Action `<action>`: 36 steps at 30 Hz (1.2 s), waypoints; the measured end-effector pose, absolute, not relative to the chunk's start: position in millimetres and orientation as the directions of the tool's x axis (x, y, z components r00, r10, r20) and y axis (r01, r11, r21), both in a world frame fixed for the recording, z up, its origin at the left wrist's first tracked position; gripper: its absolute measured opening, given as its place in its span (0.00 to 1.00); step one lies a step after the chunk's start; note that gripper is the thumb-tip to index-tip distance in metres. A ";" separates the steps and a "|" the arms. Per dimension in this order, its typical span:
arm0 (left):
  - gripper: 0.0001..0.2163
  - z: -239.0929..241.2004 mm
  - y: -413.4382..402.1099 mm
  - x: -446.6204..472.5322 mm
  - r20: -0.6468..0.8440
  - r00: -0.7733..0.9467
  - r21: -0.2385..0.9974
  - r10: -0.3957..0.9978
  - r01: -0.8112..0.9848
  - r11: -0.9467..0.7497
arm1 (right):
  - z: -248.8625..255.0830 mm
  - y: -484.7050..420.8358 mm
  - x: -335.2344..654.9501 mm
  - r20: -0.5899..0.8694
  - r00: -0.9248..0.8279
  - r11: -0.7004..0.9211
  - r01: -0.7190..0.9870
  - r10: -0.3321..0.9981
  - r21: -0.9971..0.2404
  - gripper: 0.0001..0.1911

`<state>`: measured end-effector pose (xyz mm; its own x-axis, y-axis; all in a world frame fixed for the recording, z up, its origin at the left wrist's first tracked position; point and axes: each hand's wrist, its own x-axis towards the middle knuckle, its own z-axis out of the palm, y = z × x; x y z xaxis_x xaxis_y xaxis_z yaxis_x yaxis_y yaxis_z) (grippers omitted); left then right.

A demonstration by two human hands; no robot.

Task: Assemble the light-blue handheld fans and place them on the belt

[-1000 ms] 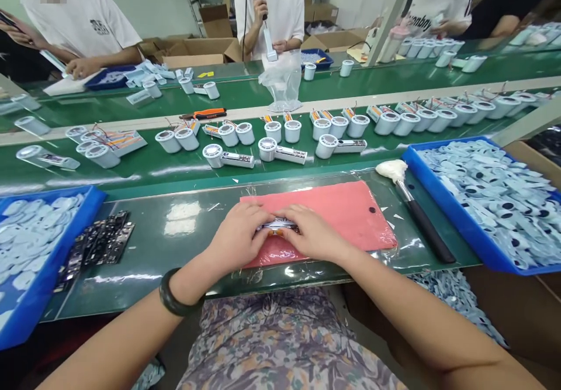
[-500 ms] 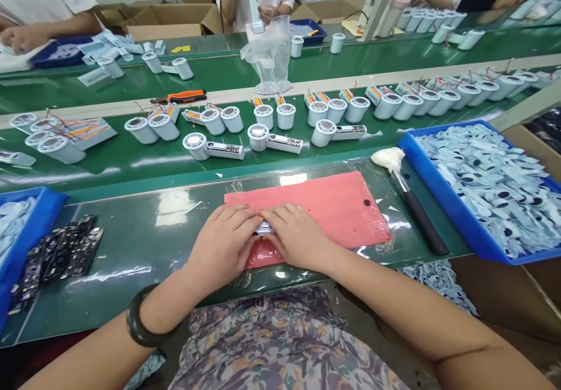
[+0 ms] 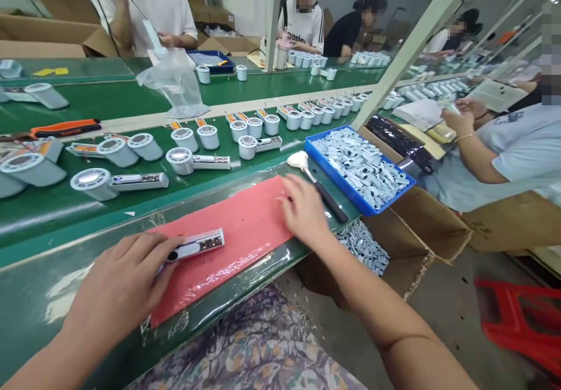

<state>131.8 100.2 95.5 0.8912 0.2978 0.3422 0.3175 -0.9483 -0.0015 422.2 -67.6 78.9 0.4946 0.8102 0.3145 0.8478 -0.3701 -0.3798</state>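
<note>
My left hand (image 3: 125,279) is closed around one end of a light-blue plastic housing (image 3: 201,244), slim like a handle, with a circuit board showing in its open side. The housing lies on the pink mat (image 3: 236,217); its left end is hidden under my fingers. My right hand (image 3: 307,211) is over the mat's right end, a little blurred, its fingers bent and apart with nothing visibly held. Just right of that hand lies a mallet (image 3: 326,197) with a white wrapped head and black grip.
A blue tray (image 3: 381,206) of small light-blue parts stands beyond the mallet, with an open carton (image 3: 433,232) beneath. Assemblies with round heads (image 3: 179,161) line the green belt (image 3: 56,217). Orange-handled pliers (image 3: 65,128) lie at left. A co-worker (image 3: 512,144) sits at right; others work across the belt.
My hands have parted: the right has left the housing and moved right, while the left keeps hold of it. More of the housing shows. The view has swung to the right.
</note>
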 end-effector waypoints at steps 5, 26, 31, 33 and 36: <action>0.18 106.1 98.4 165.2 0.246 0.878 0.135 0.410 0.388 -0.912 | 74.0 -106.0 486.7 0.137 0.794 -0.775 0.607 0.592 -0.174 0.25; 0.14 114.0 100.0 212.5 -0.111 0.816 0.110 0.567 0.577 -0.809 | 82.6 -120.0 377.6 0.174 0.233 -0.141 0.895 0.957 -0.424 0.27; 0.16 112.8 103.0 212.8 -0.096 0.809 0.132 0.579 0.587 -0.799 | 94.5 -123.3 383.4 0.438 0.304 -0.055 0.867 0.846 -0.495 0.26; 0.15 111.0 103.9 213.2 -0.077 0.817 0.141 0.571 0.576 -0.805 | 89.8 -122.2 379.1 0.384 0.285 -0.088 0.886 0.878 -0.455 0.26; 0.13 110.0 100.1 211.9 -0.048 0.827 0.145 0.560 0.561 -0.815 | 77.8 -121.9 375.1 0.218 0.204 -0.110 0.919 0.954 -0.379 0.26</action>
<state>211.9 100.1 110.0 0.8268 0.5604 -0.0476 0.5609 -0.8152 0.1445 375.1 -121.9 77.8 0.2039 0.9544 0.2181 0.9189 -0.1098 -0.3788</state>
